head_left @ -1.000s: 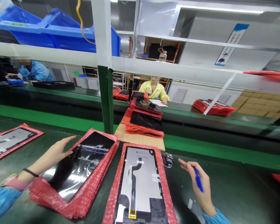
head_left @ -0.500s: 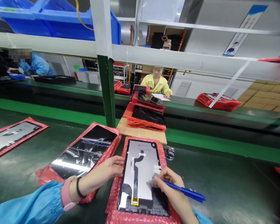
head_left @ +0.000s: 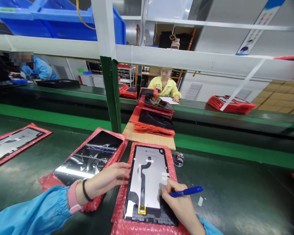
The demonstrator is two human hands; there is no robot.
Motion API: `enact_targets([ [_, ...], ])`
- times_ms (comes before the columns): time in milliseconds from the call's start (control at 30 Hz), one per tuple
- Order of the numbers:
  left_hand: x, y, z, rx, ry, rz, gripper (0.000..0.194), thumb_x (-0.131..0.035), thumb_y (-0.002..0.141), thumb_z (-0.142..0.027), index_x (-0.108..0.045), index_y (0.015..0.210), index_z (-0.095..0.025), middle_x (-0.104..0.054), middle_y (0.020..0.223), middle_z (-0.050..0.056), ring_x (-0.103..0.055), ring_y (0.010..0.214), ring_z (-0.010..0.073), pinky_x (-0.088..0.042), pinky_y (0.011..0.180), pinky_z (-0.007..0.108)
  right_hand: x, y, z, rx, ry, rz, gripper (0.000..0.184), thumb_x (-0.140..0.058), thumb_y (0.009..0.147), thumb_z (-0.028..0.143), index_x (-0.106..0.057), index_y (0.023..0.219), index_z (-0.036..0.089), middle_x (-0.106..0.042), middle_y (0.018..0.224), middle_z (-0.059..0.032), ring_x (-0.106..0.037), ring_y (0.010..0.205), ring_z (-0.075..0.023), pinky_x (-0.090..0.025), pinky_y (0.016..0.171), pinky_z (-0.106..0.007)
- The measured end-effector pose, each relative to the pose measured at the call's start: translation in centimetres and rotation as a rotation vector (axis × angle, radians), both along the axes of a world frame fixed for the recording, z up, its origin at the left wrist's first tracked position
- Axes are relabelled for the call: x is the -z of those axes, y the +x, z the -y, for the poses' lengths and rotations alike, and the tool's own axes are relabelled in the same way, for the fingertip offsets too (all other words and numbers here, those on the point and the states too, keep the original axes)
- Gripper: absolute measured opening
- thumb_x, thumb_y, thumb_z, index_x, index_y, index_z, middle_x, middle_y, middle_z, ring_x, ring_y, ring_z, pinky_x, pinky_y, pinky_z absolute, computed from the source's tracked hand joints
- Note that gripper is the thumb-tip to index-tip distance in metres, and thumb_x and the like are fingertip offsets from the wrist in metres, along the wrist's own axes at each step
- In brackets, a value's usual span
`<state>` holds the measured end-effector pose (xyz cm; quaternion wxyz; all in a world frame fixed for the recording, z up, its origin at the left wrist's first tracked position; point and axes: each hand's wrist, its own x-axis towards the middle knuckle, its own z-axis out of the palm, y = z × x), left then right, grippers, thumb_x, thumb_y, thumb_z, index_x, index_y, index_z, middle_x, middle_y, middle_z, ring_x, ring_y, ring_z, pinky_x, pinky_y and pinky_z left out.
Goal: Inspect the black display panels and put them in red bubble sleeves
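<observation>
A tablet screen panel (head_left: 152, 182) lies back side up on red bubble wrap (head_left: 120, 225) in front of me, its dark ribbon cable and yellow-edged connector showing. My right hand (head_left: 180, 200) grips a blue pen (head_left: 188, 191) over the panel's right side; the pen's tip is hidden by the fingers. At the panel's left edge, my left hand (head_left: 114, 178) rests with its fingers stretched out and apart, holding nothing. Left of it, a glossy black screen (head_left: 88, 158) lies on another red bubble sheet, partly behind my left forearm.
Another panel (head_left: 17, 143) lies far left. Stacked wrapped screens (head_left: 155, 120) stand on a wooden board (head_left: 152, 138) ahead. A small clear-and-metal object (head_left: 178, 159) and a white scrap (head_left: 200, 201) lie to the right. A green post (head_left: 111, 94) rises ahead; a person in yellow (head_left: 165, 86) sits across.
The pen in my right hand has swung, its rear end now higher and closer in. A white scrap beside it has come into fuller view. My left hand stays at the panel's edge.
</observation>
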<state>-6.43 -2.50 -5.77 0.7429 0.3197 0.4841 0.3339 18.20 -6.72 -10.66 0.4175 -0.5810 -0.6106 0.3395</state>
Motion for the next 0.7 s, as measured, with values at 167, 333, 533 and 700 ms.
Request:
enact_targets([
  [167, 0.0, 0.6, -1.0, 0.007, 0.052, -0.002, 0.025, -0.076, 0.065, -0.017, -0.064, 0.087, -0.015, -0.069, 0.076, 0.001, -0.061, 0.066, 0.0121, -0.047, 0.066, 0.026, 0.3, 0.7, -0.3, 0.037, -0.043, -0.155, 0.035, -0.062, 0.066, 0.030, -0.031, 0.049, 0.024, -0.033, 0.045, 0.0065, -0.030, 0.046, -0.0099, -0.022, 0.049, -0.026],
  [333, -0.5, 3.5, -2.1, 0.046, 0.137, 0.060, 0.019, -0.078, 0.063, -0.023, -0.064, 0.072, -0.015, -0.069, 0.071, 0.003, -0.064, 0.067, 0.0152, -0.049, 0.067, 0.027, 0.7, 1.1, -0.7, 0.021, -0.129, -0.428, 0.042, -0.058, 0.077, 0.053, -0.035, 0.056, 0.024, -0.033, 0.041, 0.0087, -0.020, 0.037, -0.0063, -0.017, 0.040, -0.023],
  [533, -0.3, 6.7, -2.3, -0.013, 0.253, 0.047, 0.049, -0.068, 0.052, -0.005, -0.060, 0.099, -0.015, -0.073, 0.088, 0.007, -0.069, 0.077, 0.0240, -0.051, 0.068, 0.033, 0.4, 2.0, -0.7, 0.081, -0.052, -0.567, 0.043, -0.067, 0.077, 0.058, -0.048, 0.064, 0.021, -0.025, 0.042, 0.0125, -0.017, 0.038, -0.0047, -0.015, 0.038, -0.020],
  [700, -2.0, 7.1, -2.7, -0.102, 0.483, 0.040, 0.061, -0.069, 0.061, -0.009, -0.053, 0.119, -0.018, -0.068, 0.117, 0.008, -0.064, 0.106, 0.0260, -0.050, 0.083, 0.032, -2.2, 5.7, -1.7, 0.269, 0.181, -0.582, 0.028, -0.067, 0.083, 0.048, -0.063, 0.089, 0.021, -0.061, 0.068, 0.0017, -0.051, 0.055, -0.0084, -0.038, 0.047, -0.018],
])
